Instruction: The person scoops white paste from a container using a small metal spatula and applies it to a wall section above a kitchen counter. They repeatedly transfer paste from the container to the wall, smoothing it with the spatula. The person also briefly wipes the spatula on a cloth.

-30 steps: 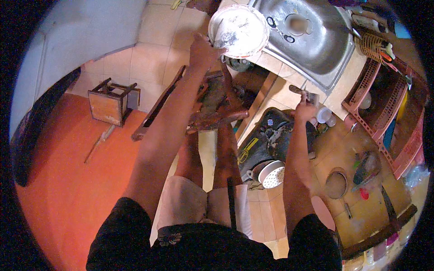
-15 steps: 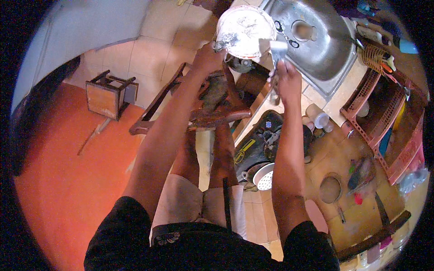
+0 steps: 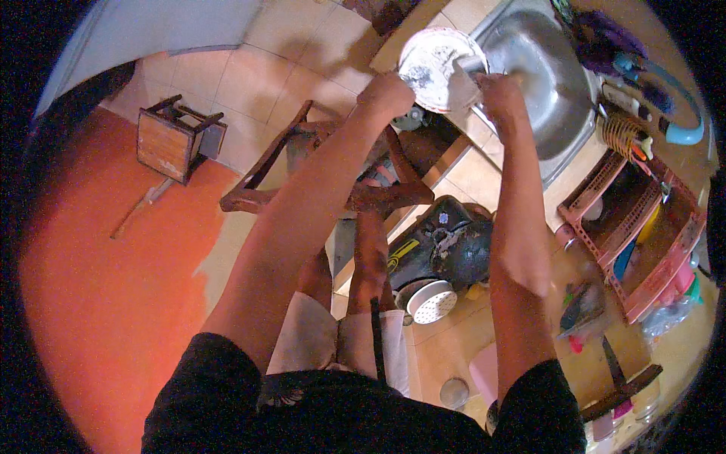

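Observation:
My left hand (image 3: 387,96) is closed on the near left rim of a round white bucket (image 3: 426,62), smeared with dark marks. My right hand (image 3: 501,98) grips a flat, grey-headed brush (image 3: 465,82) over that bucket's top, at its right side. Just beyond my right hand lies a steel sink (image 3: 552,87) in a tiled counter (image 3: 457,178). A dark wooden chair frame (image 3: 257,166) stands under my left forearm, partly hidden by it.
A small wooden stool (image 3: 162,142) is at left by red flooring (image 3: 113,303). A black bulky object (image 3: 446,242) and white perforated disc (image 3: 431,301) lie below the counter. At right are a pink plastic rack (image 3: 628,250), blue hose (image 3: 688,125) and scattered utensils.
Both hands have moved rightward along with the bucket. The brush has swung up and left from beside the sink onto the bucket's top. The view has shifted, showing more beside the sink.

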The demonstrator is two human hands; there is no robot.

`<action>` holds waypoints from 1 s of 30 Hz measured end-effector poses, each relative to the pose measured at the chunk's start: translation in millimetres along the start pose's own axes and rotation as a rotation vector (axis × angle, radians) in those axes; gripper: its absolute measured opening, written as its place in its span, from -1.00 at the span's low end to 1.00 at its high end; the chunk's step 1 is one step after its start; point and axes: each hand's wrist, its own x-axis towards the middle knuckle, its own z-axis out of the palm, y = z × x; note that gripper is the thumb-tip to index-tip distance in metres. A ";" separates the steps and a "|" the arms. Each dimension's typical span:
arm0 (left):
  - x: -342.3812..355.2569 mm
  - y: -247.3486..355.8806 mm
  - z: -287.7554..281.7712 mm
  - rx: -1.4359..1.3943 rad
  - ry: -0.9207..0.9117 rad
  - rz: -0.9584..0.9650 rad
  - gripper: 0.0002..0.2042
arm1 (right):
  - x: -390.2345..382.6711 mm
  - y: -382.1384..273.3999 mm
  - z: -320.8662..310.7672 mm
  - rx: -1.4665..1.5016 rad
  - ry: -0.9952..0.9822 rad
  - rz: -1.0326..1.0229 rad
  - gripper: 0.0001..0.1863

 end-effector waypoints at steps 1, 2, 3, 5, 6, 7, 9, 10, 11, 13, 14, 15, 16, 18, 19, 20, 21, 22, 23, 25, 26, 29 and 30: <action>-4.7 -3.5 -10.8 0.002 -0.003 -0.059 -0.63 | 6.6 -36.0 -23.0 0.215 -0.053 0.214 -0.60; -11.2 2.8 -16.7 -0.001 -0.028 -0.091 -0.64 | 8.2 -46.6 -28.8 0.207 -0.119 0.289 -0.60; -14.1 6.0 -19.0 -0.003 -0.052 -0.123 -0.65 | 9.3 -52.1 -29.9 0.199 -0.183 0.363 -0.60; 0.7 2.5 -3.3 0.067 -0.094 -0.027 -0.65 | 10.6 -13.6 11.1 0.021 0.036 0.045 -0.59; 0.1 7.2 -2.8 0.080 -0.124 -0.023 -0.65 | 6.5 -17.4 14.0 0.129 -0.019 0.228 -0.59; 1.9 9.1 -5.1 0.098 -0.146 -0.022 -0.65 | 3.2 -22.6 10.7 0.144 -0.045 0.306 -0.60; 6.2 0.1 4.8 0.070 -0.030 -0.033 -0.67 | 2.7 -39.2 6.0 0.174 -0.101 0.446 -0.63; 11.6 -3.4 13.0 0.052 0.031 -0.033 -0.68 | 2.5 -34.7 -0.5 0.150 -0.139 0.398 -0.64; 21.0 -17.4 22.9 0.105 0.028 -0.019 -0.68 | 7.9 -46.4 -12.3 0.041 -0.190 0.294 -0.67; 33.3 -33.3 35.4 0.156 0.016 -0.003 -0.69 | 20.3 -54.6 -25.9 -0.138 -0.210 0.079 -0.69; 31.6 -30.2 35.9 0.154 0.008 0.007 -0.69 | 26.3 -45.0 -24.1 -0.205 -0.195 -0.021 -0.70; 17.6 -1.7 24.5 0.102 -0.014 0.022 -0.70 | 16.3 -26.1 -25.5 -0.282 -0.183 -0.078 -0.70; 9.6 3.4 11.0 0.055 -0.001 -0.008 -0.70 | 19.6 -37.8 -22.3 -0.095 -0.125 0.160 -0.57; 17.3 0.4 16.4 0.028 -0.081 -0.077 -0.65 | 15.8 -36.9 -8.5 0.146 -0.112 0.297 -0.56; 20.0 -5.7 18.4 0.046 -0.104 -0.088 -0.63 | 17.6 -37.5 1.9 0.273 -0.104 0.355 -0.56; 22.9 -10.6 19.4 0.059 -0.122 -0.096 -0.61 | 13.6 -31.3 9.7 0.280 -0.109 0.355 -0.55; 23.0 -15.6 22.2 0.100 -0.130 -0.072 -0.62 | 11.5 -26.5 19.0 0.289 -0.115 0.352 -0.53; 24.5 -16.8 19.8 0.101 -0.126 -0.071 -0.62 | 9.7 -17.9 24.3 0.295 -0.139 0.356 -0.52; 21.9 -14.9 15.3 0.106 -0.126 -0.068 -0.62 | 9.2 -33.3 10.3 0.363 -0.187 0.481 -0.53; 13.1 -0.4 5.1 0.030 -0.105 -0.096 -0.62 | 11.8 -40.8 -9.5 0.334 -0.085 0.379 -0.53; 10.9 4.4 0.8 0.054 -0.139 -0.087 -0.63 | 9.5 -34.4 -12.0 0.246 0.038 0.156 -0.52; 11.6 -0.7 1.3 0.110 -0.146 -0.056 -0.65 | 22.0 -40.7 -2.6 0.274 -0.132 0.339 -0.47; 15.1 -9.2 8.2 0.113 -0.087 -0.034 -0.68 | 22.9 -47.4 4.3 0.359 -0.142 0.448 -0.47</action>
